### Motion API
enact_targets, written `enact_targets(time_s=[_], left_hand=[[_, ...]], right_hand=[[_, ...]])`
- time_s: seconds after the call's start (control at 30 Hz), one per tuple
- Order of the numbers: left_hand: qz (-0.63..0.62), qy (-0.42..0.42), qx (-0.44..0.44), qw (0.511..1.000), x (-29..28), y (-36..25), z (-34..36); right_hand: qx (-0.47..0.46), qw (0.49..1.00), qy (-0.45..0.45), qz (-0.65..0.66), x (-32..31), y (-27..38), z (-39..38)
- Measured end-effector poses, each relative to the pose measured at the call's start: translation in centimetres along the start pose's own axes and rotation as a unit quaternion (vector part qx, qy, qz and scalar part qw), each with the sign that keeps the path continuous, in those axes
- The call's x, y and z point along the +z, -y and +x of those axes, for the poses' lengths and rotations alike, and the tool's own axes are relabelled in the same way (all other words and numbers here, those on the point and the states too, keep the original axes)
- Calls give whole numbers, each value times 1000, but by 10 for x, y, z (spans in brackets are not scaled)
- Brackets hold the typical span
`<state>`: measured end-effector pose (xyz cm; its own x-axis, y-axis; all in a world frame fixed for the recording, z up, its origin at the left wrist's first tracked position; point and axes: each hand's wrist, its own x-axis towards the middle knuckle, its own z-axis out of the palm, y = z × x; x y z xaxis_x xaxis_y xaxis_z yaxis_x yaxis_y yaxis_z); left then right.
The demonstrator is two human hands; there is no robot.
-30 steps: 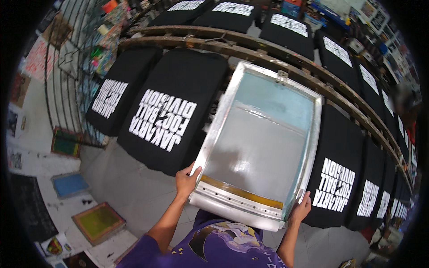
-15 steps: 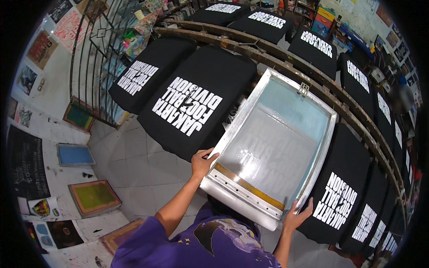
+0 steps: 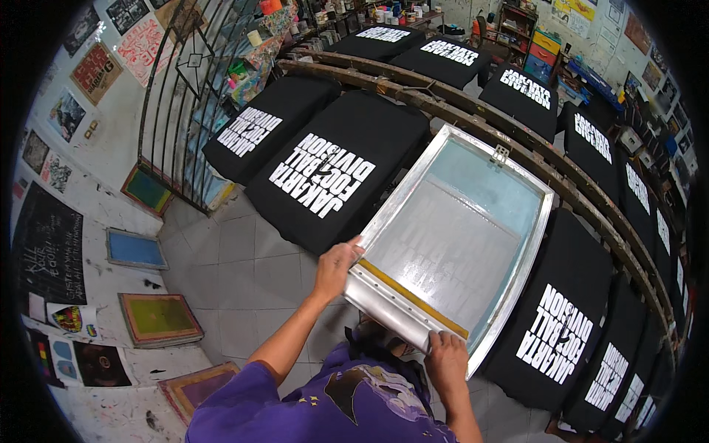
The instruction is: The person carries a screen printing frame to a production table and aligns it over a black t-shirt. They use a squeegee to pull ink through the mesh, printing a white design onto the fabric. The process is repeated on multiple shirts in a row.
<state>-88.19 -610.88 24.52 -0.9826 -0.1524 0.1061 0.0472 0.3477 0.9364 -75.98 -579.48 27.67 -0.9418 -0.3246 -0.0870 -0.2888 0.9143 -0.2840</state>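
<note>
A metal-framed printing screen [image 3: 452,244] lies tilted in front of me, its mesh grey with a pale blue band at the far end. Across its near end rests a wide metal squeegee [image 3: 390,311] with a yellow-brown blade. My left hand [image 3: 336,272] is closed round the squeegee's left end, fingertips beside the frame's left edge. Curled over the metal handle near its right end are the fingers of my right hand [image 3: 447,360]; the thumb is hidden. Whatever lies beneath the screen is mostly covered.
Black shirts with white lettering lie on boards left [image 3: 336,166] and right [image 3: 555,317] of the screen. A curved rail [image 3: 591,192] runs behind, with more shirts beyond. Coloured framed screens [image 3: 161,319] lean by the left wall, near a metal railing [image 3: 159,96].
My right hand has gone from the screen's right edge to the squeegee handle and closed over it. My left hand has shifted onto the squeegee's left end. The view has moved slightly.
</note>
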Motion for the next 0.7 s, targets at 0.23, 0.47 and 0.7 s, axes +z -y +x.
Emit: enact_targets(time_s=[0.23, 0.47, 0.7], left_hand=[[315, 298, 241, 868, -9, -49, -3], [386, 349, 268, 811, -8, -17, 36], [341, 360, 289, 819, 6, -5, 43]], right_hand=[[35, 998, -49, 16, -13, -15, 18], [111, 990, -88, -3, -14, -31, 10], [155, 979, -126, -30, 0, -31, 9]])
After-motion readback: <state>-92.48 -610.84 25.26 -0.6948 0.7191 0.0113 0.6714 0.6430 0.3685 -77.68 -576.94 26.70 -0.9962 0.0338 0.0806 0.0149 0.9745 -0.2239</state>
